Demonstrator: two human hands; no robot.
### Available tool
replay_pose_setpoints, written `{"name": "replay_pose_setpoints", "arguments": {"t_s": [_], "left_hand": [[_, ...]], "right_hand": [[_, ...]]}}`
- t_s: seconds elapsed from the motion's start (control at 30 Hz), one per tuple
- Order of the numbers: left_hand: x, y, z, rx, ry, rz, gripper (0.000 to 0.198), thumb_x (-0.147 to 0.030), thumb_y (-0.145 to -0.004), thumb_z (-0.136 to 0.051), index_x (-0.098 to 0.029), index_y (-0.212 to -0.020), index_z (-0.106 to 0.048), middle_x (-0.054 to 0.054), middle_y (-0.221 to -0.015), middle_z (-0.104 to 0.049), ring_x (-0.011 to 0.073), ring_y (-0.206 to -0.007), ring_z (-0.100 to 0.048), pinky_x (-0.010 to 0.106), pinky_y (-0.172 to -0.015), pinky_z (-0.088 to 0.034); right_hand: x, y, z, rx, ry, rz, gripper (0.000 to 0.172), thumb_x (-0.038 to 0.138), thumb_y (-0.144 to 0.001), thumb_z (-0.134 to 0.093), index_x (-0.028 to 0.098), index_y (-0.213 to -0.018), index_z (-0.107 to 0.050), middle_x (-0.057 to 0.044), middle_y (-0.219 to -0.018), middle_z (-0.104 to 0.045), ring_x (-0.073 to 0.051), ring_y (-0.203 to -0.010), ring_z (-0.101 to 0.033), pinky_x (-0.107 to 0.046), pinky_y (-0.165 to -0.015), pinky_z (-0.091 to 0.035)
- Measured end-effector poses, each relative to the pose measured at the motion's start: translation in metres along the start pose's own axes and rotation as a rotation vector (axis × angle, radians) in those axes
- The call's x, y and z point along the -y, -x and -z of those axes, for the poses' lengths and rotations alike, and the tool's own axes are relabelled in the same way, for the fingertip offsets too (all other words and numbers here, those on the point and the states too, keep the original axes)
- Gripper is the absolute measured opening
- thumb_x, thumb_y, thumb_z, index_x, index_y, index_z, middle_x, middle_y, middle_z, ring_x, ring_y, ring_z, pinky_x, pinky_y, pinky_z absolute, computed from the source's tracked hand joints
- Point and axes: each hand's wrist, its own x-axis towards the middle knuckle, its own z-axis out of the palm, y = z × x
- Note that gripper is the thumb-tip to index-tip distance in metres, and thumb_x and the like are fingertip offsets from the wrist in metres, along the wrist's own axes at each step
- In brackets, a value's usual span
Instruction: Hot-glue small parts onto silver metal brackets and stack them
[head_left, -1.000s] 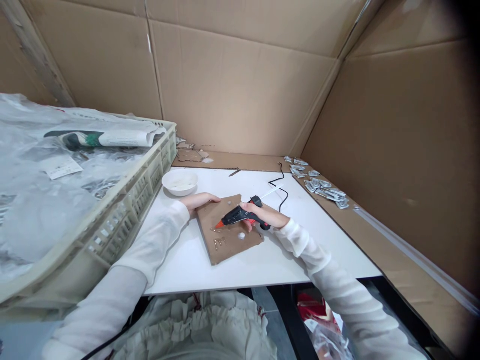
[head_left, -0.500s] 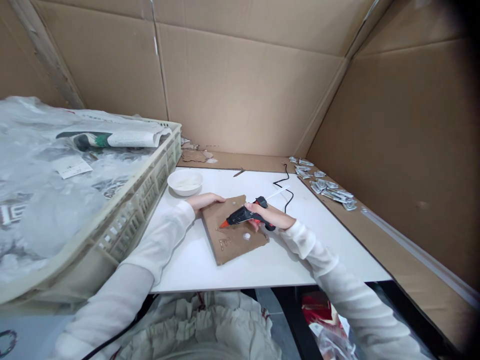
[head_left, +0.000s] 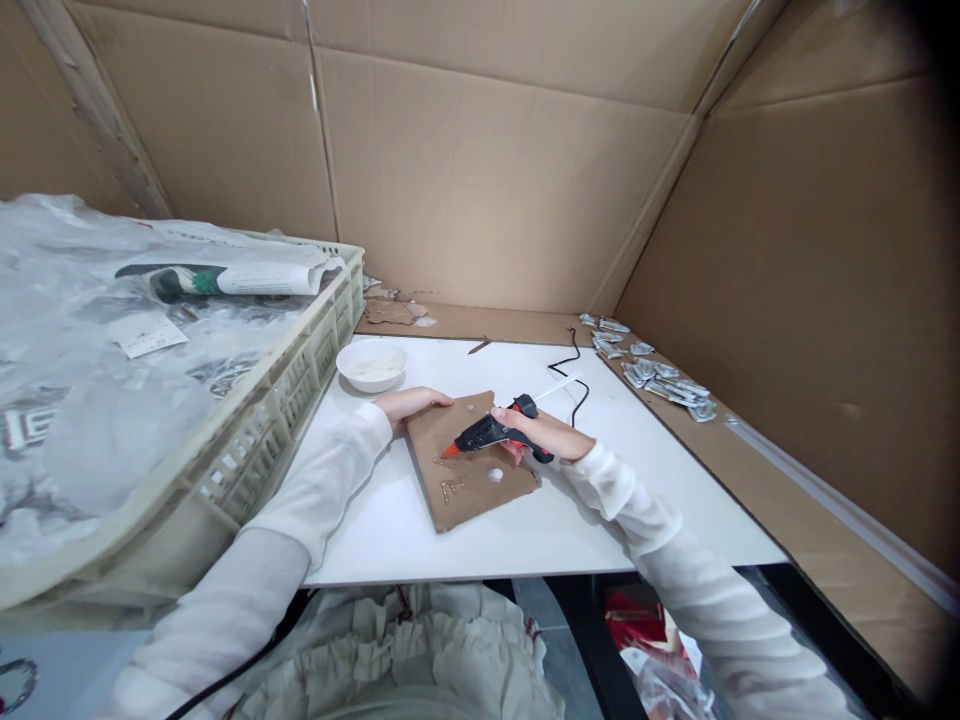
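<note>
My right hand [head_left: 541, 432] is closed round a black and red glue gun [head_left: 486, 434]. Its orange nozzle points down-left at a brown cardboard piece [head_left: 471, 470] lying on the white table [head_left: 525, 520]. A white glue stick sticks out of the gun's back and a black cord [head_left: 574, 380] trails behind it. My left hand [head_left: 411, 402] lies flat on the cardboard's upper left corner, fingers stretched out. Small clear glue blobs and a white dot sit on the cardboard.
A white bowl [head_left: 371, 364] stands behind my left hand. A beige crate [head_left: 247, 440] full of plastic-wrapped goods fills the left side. Several small silvery pieces [head_left: 652, 375] lie along the right ledge. Cardboard walls [head_left: 480, 170] enclose the table on three sides.
The camera has shifted slightly. The glue gun and both hands hold nearly the same place on the cardboard.
</note>
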Motion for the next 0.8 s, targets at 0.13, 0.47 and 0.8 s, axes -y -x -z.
{"name": "replay_pose_setpoints", "arguments": {"t_s": [0.13,0.47,0.8], "left_hand": [[-0.0001,0.0007,-0.0006,-0.003,0.001,-0.010,0.026,-0.038,-0.073,-0.055,-0.017,-0.083,-0.066,0.005,-0.090,-0.069,0.0208,-0.080,-0.062,0.027,-0.067,-0.046],[0.0013,-0.0015,0.0008,-0.008,0.034,0.010,0.025,-0.037,-0.074,-0.054,-0.016,-0.083,-0.066,0.004,-0.086,-0.069,0.0181,-0.074,-0.062,0.027,-0.065,-0.046],[0.0042,-0.0062,0.0041,0.000,-0.016,-0.014,0.027,-0.040,-0.073,-0.054,-0.018,-0.083,-0.067,0.003,-0.087,-0.069,0.0191,-0.076,-0.062,0.026,-0.064,-0.046]], "right_hand": [[-0.0011,-0.0002,0.0002,-0.004,0.002,0.006,0.060,0.062,-0.082,-0.030,0.016,-0.046,-0.045,-0.001,-0.043,-0.048,-0.008,-0.040,-0.041,-0.023,-0.044,-0.030],[-0.0020,0.0003,0.0007,-0.009,0.023,0.003,0.061,0.062,-0.082,-0.030,0.016,-0.045,-0.045,-0.001,-0.043,-0.048,-0.008,-0.040,-0.042,-0.023,-0.045,-0.031],[-0.0037,0.0002,0.0011,-0.022,0.003,-0.023,0.060,0.063,-0.081,-0.032,0.016,-0.047,-0.045,-0.001,-0.043,-0.047,-0.008,-0.041,-0.042,-0.023,-0.045,-0.032]]}}
